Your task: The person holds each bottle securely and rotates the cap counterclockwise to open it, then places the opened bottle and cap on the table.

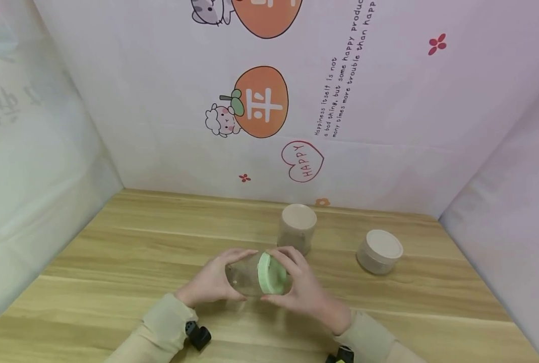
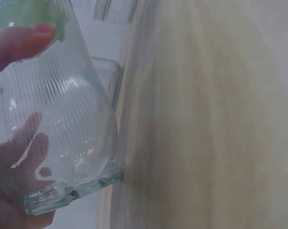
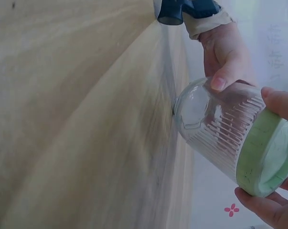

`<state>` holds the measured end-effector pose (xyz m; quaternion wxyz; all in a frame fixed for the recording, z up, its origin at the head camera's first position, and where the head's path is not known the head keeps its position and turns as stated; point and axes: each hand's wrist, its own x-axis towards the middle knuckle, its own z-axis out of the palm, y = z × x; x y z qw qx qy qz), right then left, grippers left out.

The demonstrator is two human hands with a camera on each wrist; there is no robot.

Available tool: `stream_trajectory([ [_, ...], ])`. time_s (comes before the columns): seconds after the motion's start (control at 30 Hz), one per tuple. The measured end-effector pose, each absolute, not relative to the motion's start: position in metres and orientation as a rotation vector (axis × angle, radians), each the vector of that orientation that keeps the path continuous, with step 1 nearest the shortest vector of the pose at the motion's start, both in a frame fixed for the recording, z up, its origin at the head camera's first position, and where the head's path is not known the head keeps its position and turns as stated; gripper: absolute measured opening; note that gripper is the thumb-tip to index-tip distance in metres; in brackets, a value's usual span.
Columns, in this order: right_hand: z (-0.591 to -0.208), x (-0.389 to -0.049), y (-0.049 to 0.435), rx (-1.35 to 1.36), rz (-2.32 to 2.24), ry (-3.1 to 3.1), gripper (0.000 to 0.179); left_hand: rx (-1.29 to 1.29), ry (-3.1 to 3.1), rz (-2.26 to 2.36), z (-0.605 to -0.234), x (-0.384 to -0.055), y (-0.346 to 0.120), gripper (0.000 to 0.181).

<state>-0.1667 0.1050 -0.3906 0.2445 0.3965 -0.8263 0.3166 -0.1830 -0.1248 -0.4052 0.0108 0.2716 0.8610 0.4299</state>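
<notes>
A clear ribbed glass jar (image 1: pixel 247 276) is tilted onto its side between both hands, just over the table. Its pale green lid (image 1: pixel 264 275) faces right. My left hand (image 1: pixel 212 282) grips the glass near the base, thumb on one side and fingers on the other; the left wrist view shows the fingers through the glass (image 2: pixel 72 119). Around the lid curls my right hand (image 1: pixel 303 285), its thumb and fingers on opposite edges of the rim. The right wrist view shows the base end of the jar (image 3: pixel 206 114) at or very near the tabletop; contact is unclear.
Behind the hands stands a taller jar with a whitish lid (image 1: pixel 298 222). A low round jar with a white lid (image 1: pixel 380 251) sits to the right. The wood-grain table (image 1: pixel 137 242) meets a printed white backdrop (image 1: pixel 169 126) at the back, with white sheets on both sides.
</notes>
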Motion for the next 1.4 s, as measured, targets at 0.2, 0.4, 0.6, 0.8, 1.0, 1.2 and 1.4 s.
stream_trajectory([
  [0.2,-0.392,-0.171,0.109,1.134,0.791,-2.233,0.09,0.83,2.707,1.348,-0.408,-0.18,-0.122,0.092],
  [0.4,-0.393,-0.174,0.11,1.162,0.774,-2.222,0.092,0.843,2.751,1.305,-0.408,-0.183,-0.121,0.093],
  [0.6,-0.39,-0.173,0.112,1.184,0.776,-2.245,0.092,0.851,2.738,1.314,-0.405,-0.182,-0.121,0.093],
  [0.8,-0.386,-0.176,0.115,1.309,0.625,-2.202,0.091,0.881,2.587,1.386,-0.406,-0.185,-0.125,0.093],
  [1.0,-0.386,-0.176,0.116,1.358,0.543,-2.173,0.088,0.943,2.54,1.358,-0.404,-0.185,-0.131,0.093],
  [1.2,-0.387,-0.175,0.116,1.413,0.509,-2.193,0.086,0.939,2.515,1.372,-0.405,-0.184,-0.134,0.094],
  [1.4,-0.382,-0.171,0.116,1.337,0.62,-2.381,0.11,0.915,2.534,1.383,-0.406,-0.188,-0.132,0.093],
])
